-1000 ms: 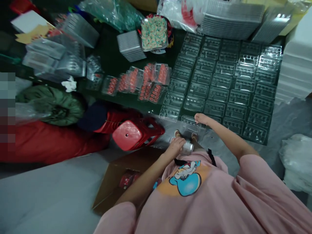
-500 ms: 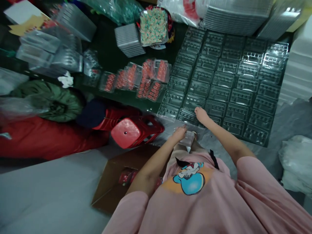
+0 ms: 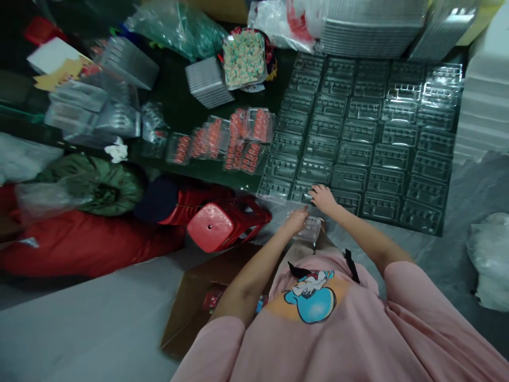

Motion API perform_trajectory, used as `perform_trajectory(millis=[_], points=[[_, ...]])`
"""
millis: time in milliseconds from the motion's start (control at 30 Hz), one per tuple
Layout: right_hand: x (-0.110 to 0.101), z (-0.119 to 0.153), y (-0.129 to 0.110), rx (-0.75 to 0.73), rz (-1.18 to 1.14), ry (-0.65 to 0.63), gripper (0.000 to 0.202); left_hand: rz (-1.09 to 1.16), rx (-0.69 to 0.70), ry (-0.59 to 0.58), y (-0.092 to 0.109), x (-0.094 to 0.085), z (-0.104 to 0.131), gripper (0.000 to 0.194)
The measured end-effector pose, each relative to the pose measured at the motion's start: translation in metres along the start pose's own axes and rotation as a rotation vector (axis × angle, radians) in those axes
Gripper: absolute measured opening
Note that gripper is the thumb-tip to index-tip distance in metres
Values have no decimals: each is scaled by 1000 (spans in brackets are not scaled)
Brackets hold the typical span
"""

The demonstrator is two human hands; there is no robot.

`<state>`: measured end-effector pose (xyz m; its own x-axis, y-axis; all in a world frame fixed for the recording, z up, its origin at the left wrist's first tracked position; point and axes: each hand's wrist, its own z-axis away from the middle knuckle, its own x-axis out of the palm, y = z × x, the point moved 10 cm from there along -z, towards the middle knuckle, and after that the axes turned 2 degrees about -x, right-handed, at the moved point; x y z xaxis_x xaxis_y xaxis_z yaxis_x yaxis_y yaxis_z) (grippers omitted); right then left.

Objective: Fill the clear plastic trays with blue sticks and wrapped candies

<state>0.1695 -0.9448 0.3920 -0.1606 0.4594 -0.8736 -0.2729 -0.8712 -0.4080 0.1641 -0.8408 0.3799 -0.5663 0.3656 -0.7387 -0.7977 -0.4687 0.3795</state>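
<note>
My left hand (image 3: 297, 219) grips a clear plastic tray, or a small stack of them (image 3: 312, 229), low in front of the table's near edge. Its fingers are closed over the near-left side; how many pieces it holds I cannot tell. My right hand (image 3: 323, 197) lies palm down with fingers apart at the front row, touching or just above a clear blister tray (image 3: 301, 191). Rows of the same empty blister trays (image 3: 357, 130) cover the right part of the dark green table, laid edge to edge.
Trays filled with small red pieces (image 3: 237, 140) lie left of the rows. Behind them stand a tub of pale green-and-cream pieces (image 3: 244, 57) and a tray stack (image 3: 209, 82). Taller tray stacks (image 3: 374, 32) line the back. Red stools (image 3: 210, 227) and a cardboard box (image 3: 178, 318) stand lower left.
My right hand's fingers have gone from closed together to spread, and the hand has shifted slightly left over the front row. My left hand keeps its hold. The view has shifted a little.
</note>
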Motion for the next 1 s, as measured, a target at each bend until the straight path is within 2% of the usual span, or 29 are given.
perform_trajectory(millis=[67, 133, 233, 300, 333, 400, 500, 633, 733, 867, 933, 1000], points=[[-9, 5, 0, 54, -104, 52, 36, -16, 21, 8, 1, -9, 9, 41], [-16, 16, -6, 83, -326, 89, 34, -14, 38, 41, -2, -23, 22, 42], [-9, 44, -27, 76, -795, -24, 41, 156, 26, 140, -16, -52, 41, 42], [-3, 68, -39, 92, -1036, -86, 55, 334, -7, 218, -27, -72, 49, 41], [-4, 79, -40, 108, -1113, -69, 65, 411, -16, 256, -30, -82, 51, 41], [-11, 99, -32, 147, -1200, 33, 81, 524, -2, 313, -26, -97, 49, 40], [-24, 123, -4, 261, -1225, 185, 76, 603, 78, 321, 3, -109, 33, 39], [-51, 153, 52, 365, -1252, 257, 57, 708, 197, 279, 58, -118, 0, 43], [-82, 184, 112, 410, -1321, 346, 49, 767, 248, 292, 99, -129, -26, 56], [-121, 238, 226, 546, -1529, 610, 45, 778, 284, 375, 153, -144, -60, 60], [-137, 262, 290, 626, -1641, 748, 44, 781, 276, 377, 181, -139, -81, 55], [-151, 282, 353, 686, -1736, 866, 44, 802, 227, 364, 210, -127, -103, 52]])
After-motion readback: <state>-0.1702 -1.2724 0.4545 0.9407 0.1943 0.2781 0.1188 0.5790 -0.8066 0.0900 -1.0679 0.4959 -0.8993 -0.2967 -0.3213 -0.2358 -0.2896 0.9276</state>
